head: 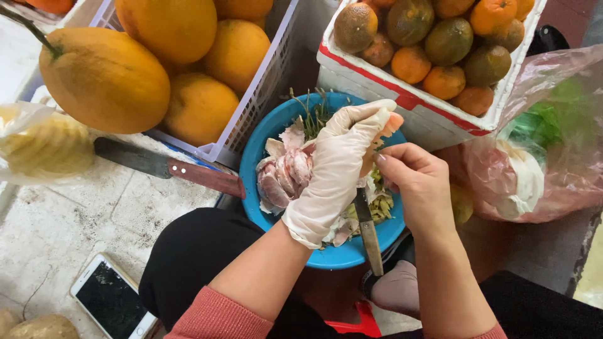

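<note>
Head view, sweeping from the left: a wood-handled cleaver (pixel 169 168) lies flat on the pale stone, then the gloved left hand (pixel 336 172) curls its fingers tight around a pink-fleshed fruit piece (pixel 391 124) over the blue bowl (pixel 264 135) of papery peelings. Bare right hand (pixel 419 188) pinches a small knife (pixel 367 229); shallow strokes away from the glove look safest

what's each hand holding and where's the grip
The gloved left hand cups a piece of peeled fruit around its lower part. The bare right hand grips a knife at its upper end.
</note>
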